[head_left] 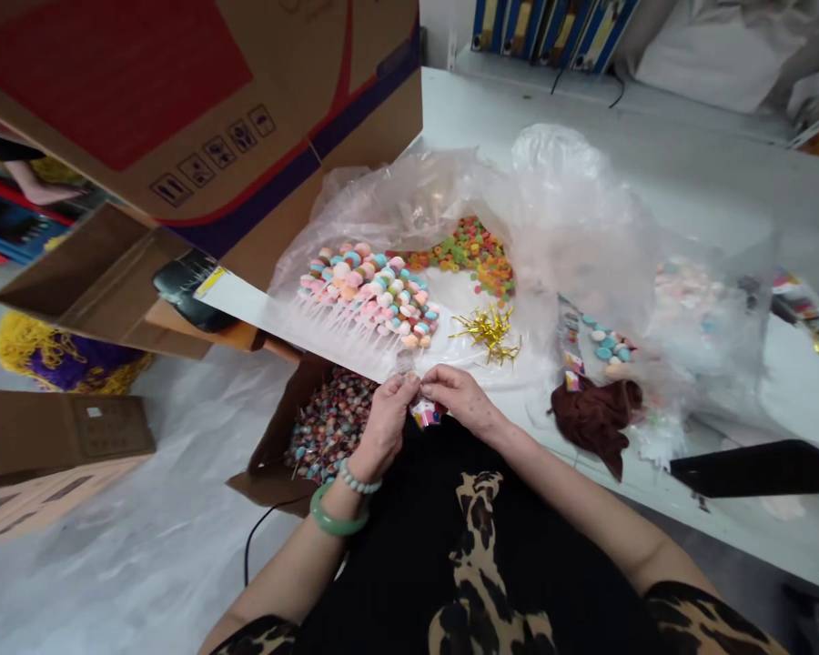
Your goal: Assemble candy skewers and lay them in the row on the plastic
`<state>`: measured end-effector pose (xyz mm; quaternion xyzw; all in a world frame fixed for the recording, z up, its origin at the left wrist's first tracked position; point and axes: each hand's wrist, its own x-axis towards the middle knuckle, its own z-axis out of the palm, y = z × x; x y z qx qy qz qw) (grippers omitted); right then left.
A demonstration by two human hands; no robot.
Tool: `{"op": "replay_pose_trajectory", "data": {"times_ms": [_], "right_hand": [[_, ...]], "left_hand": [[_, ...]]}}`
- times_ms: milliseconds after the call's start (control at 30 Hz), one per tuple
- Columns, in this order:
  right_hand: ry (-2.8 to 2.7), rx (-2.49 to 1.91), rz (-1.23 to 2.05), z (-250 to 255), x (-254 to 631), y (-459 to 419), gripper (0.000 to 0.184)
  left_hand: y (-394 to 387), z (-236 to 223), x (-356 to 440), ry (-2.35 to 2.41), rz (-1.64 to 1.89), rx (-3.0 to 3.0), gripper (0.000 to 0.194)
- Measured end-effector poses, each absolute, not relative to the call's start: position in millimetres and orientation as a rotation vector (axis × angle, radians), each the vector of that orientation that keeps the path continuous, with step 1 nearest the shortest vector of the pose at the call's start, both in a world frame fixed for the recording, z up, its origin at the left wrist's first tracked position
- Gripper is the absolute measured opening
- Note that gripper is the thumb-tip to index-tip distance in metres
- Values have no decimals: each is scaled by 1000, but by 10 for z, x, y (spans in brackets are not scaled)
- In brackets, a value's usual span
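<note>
My left hand [388, 418] and my right hand [460, 398] meet at the table's front edge, fingertips pinched on a small printed plastic bag [425, 413]. The bag has a clear upper part and a pink and white printed end; what is inside is too small to make out. Just beyond lie many marshmallow skewers [369, 291] in pink, blue and white on thin white sticks. Gold twist ties [488, 334] sit in a loose pile to their right. Behind these is a heap of orange and green ring-shaped gummies [481, 255] on clear plastic sheeting.
A large cardboard box [197, 109] stands at the left. Below the table edge, an open carton [273, 473] holds many small wrapped pieces. To the right are a brown cloth [597, 418], a bag of loose marshmallows [689, 291] and a dark flat object [757, 468].
</note>
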<state>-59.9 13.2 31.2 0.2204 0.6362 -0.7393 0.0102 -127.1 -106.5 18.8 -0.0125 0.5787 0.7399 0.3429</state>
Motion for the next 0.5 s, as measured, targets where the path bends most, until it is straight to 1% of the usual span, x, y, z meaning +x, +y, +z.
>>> {"op": "replay_pose_trajectory", "data": {"times_ms": [67,167,233,300,400,500], "right_hand": [[2060,731,-2292,292,-691,80,15],[2225,743,-2174,251,-753,75,8],[2200,694,-2147,241,-760,87,5],[2019,750,-2235,238,-778,78,9],[1605,1040,-2405,216,-905,19,17],[1199,1239,-2478,166,-1170,-51,14]], "left_hand": [[-1161,211,-1339,1525,1938,-16,33],[-1270,208,-1423,1557,1867,13,31],[-1345,167,-1476,1565,1816,10,31],[-1432,111,-1536,1571,1822,-57,32],[-1563,65,-1643,1556,1928,-263,34],[-1641,114,-1739,1528,2019,-345,35]]}}
